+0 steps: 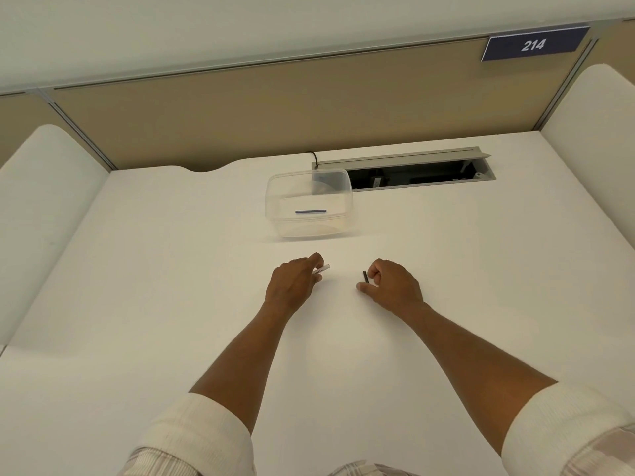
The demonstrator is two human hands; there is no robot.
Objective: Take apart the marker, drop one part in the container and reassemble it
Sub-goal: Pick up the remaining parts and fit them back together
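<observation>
Head view, looking down over a white worktop (pixel 154 304) walled in by tan partition panels.

Left hand (pixel 292 283) low over the worktop, fingers curled round a white marker body (pixel 323 269), its end poking out toward the right past the fingertips. Most of the body hidden inside the grip.

Right hand (pixel 391 286) near it, apart by a clear gap, fingers curled, pinching a small dark marker part (pixel 365 276) that stands roughly upright at the fingertips. Cap or end plug: cannot tell at this size. Thumb stretched out leftward, down near the worktop. The two pieces separated, not touching.

Beyond the hands, a clear plastic container (pixel 309 201), lidless, sitting on the worktop well apart from both hands. A thin blue strip (pixel 311 211) seen through its near wall; whether a label or something lying inside, cannot tell.

Just behind and right of the container, a grey cable hatch (pixel 405 166) set in the worktop, flap raised, dark inside, with a black cable (pixel 313 156) at its left end. Up on the partition, far right, a blue sign (pixel 532 44) reading 214.

Pale rolled-up sleeves (pixel 206 431) at the bottom edge, forearms bare.
</observation>
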